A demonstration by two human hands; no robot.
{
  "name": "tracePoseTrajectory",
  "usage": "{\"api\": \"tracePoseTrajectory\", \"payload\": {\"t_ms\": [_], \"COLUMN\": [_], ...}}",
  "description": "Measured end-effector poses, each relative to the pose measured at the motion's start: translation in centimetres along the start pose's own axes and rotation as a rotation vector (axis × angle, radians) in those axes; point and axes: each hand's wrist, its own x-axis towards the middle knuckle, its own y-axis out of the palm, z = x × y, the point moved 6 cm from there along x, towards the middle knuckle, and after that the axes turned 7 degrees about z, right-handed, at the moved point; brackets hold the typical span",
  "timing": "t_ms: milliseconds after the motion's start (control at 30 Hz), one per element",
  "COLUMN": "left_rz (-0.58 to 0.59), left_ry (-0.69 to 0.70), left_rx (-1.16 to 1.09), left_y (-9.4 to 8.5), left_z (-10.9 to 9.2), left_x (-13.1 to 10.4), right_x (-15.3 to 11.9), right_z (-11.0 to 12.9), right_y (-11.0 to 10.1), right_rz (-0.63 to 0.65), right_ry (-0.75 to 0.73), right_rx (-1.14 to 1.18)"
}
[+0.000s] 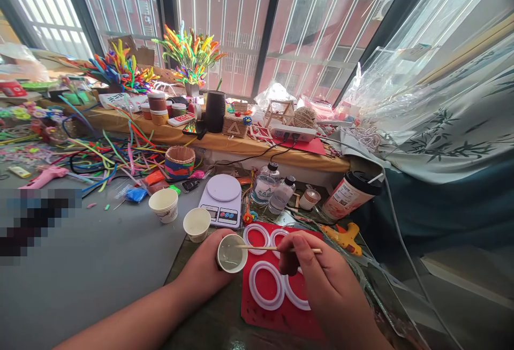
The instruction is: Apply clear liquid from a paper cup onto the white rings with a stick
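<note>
My left hand [211,267] is wrapped round a paper cup [232,253] of clear liquid, its mouth tilted toward me. Between the fingers of my right hand [317,272] is a thin wooden stick [263,248], whose far end reaches into the cup. Under my right hand lies a red sheet [257,319] with white oval ring moulds [265,286] on it, partly hidden by that hand. Just beyond my left hand stand another paper cup [196,225] and a stack of cups [164,205]. Behind them is a white digital scale [222,200].
Two clear bottles [265,185] stand right of the scale. A yellow glue gun [347,238] and a large drink cup [350,196] are at the right. Pipe cleaners [108,160] lie tangled at the left. A power strip [295,132] with cables sits on the ledge.
</note>
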Motion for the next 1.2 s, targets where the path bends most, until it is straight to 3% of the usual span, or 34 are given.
{"api": "tracePoseTrajectory", "payload": {"t_ms": [1200], "left_rz": [0.009], "left_ry": [-0.005], "left_rx": [-0.006], "left_y": [-0.03], "left_z": [0.06], "left_x": [0.06], "right_x": [-0.2], "right_z": [-0.07], "right_y": [0.31], "right_rz": [0.009], "right_ry": [0.027], "right_rx": [-0.038]}}
